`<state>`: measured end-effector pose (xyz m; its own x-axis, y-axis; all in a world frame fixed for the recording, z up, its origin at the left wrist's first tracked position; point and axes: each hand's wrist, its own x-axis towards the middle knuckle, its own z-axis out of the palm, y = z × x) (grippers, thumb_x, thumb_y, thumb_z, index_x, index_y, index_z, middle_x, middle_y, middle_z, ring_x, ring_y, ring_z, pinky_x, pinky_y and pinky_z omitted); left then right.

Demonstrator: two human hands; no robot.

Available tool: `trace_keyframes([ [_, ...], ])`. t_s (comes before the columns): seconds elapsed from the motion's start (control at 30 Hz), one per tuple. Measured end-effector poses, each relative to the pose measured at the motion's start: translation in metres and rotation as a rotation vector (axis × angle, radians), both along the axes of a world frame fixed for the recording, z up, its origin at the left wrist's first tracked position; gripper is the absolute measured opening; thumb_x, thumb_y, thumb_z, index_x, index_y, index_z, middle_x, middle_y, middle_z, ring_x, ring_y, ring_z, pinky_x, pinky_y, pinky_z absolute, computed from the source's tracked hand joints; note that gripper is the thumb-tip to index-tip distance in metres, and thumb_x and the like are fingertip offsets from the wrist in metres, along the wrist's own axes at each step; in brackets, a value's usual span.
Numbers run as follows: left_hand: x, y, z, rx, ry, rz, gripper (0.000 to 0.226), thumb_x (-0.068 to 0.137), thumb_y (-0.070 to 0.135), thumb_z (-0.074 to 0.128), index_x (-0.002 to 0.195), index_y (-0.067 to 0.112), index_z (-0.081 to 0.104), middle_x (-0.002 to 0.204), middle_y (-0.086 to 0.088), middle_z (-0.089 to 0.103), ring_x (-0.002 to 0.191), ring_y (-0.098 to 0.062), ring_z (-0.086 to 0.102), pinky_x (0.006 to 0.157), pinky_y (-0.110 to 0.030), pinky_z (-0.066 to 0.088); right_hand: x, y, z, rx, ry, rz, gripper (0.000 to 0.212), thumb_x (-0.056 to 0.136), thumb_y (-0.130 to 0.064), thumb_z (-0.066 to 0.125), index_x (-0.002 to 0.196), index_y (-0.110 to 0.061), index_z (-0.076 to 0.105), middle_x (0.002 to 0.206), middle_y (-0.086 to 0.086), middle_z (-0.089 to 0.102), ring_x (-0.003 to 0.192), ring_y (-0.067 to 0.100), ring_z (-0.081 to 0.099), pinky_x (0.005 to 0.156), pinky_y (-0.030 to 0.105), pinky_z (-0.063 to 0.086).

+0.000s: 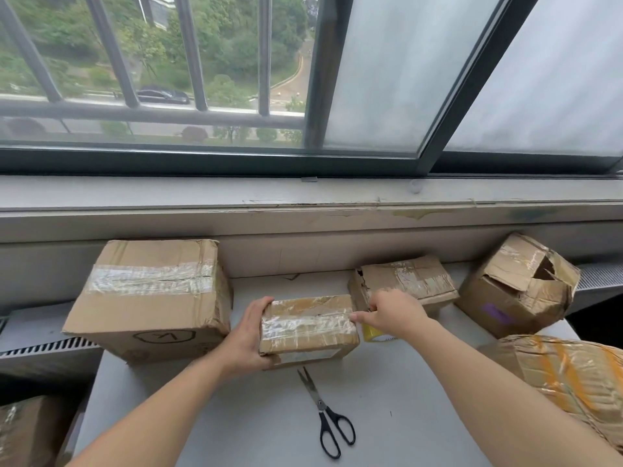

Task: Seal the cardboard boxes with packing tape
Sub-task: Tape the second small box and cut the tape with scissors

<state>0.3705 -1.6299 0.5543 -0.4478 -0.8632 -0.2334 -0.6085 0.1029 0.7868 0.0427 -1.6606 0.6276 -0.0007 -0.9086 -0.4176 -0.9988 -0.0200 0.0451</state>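
Observation:
A small cardboard box (pixel 308 326) with clear tape across its top stands in the middle of the white table (pixel 256 429). My left hand (pixel 247 338) grips its left end, fingers curled over the top edge. My right hand (pixel 391 313) is at the box's right end, thumb touching the tape edge, fingers curled round a yellowish tape roll (pixel 372 333) that is mostly hidden under the hand.
Black-handled scissors (pixel 325 412) lie shut in front of the small box. A large taped box (pixel 151 298) stands left, a crumpled box (pixel 408 281) and a torn box (pixel 519 284) back right, another box (pixel 569 375) at right, one (pixel 23 429) lower left. A window sill runs behind.

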Motion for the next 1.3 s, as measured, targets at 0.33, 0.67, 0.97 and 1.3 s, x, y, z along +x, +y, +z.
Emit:
trace_keyframes([
  [0.33, -0.005, 0.000, 0.010, 0.169, 0.130, 0.221, 0.040, 0.110, 0.040, 0.039, 0.148, 0.047, 0.029, 0.159, 0.014, 0.031, 0.149, -0.007, 0.027, 0.119, -0.030, 0.023, -0.003, -0.006, -0.003, 0.047, -0.025, 0.018, 0.070, 0.086, -0.085, 0.045, 0.072, -0.018, 0.055, 0.074, 0.000, 0.061, 0.073, 0.020, 0.060, 0.061, 0.032, 0.047],
  [0.67, -0.057, -0.012, 0.023, -0.207, -0.628, 0.072, 0.054, 0.110, 0.042, 0.022, 0.156, 0.014, 0.024, 0.165, -0.003, 0.016, 0.157, -0.024, 0.003, 0.122, -0.066, 0.003, -0.008, 0.003, -0.016, 0.057, -0.123, 0.005, 0.068, 0.090, -0.083, 0.041, 0.074, -0.018, 0.053, 0.068, -0.001, 0.057, 0.070, 0.020, 0.058, 0.062, 0.034, 0.046],
  [0.97, -0.111, -0.017, 0.026, -0.331, -0.804, -0.153, 0.069, 0.107, 0.050, 0.008, 0.163, 0.011, 0.001, 0.172, -0.005, 0.000, 0.158, -0.023, -0.015, 0.118, -0.071, -0.008, -0.009, 0.006, -0.020, 0.047, -0.149, 0.022, 0.064, 0.092, -0.080, 0.041, 0.074, -0.021, 0.054, 0.071, -0.004, 0.053, 0.082, 0.025, 0.058, 0.068, 0.035, 0.044],
  [1.3, -0.149, -0.008, 0.017, -0.372, -0.720, -0.106, 0.076, 0.100, 0.055, -0.004, 0.164, 0.014, 0.006, 0.171, -0.002, 0.010, 0.158, -0.022, -0.008, 0.120, -0.067, -0.009, -0.011, 0.006, -0.020, 0.051, -0.202, 0.024, 0.064, 0.089, -0.083, 0.042, 0.067, -0.024, 0.047, 0.085, 0.002, 0.056, 0.089, 0.028, 0.055, 0.072, 0.035, 0.042],
])
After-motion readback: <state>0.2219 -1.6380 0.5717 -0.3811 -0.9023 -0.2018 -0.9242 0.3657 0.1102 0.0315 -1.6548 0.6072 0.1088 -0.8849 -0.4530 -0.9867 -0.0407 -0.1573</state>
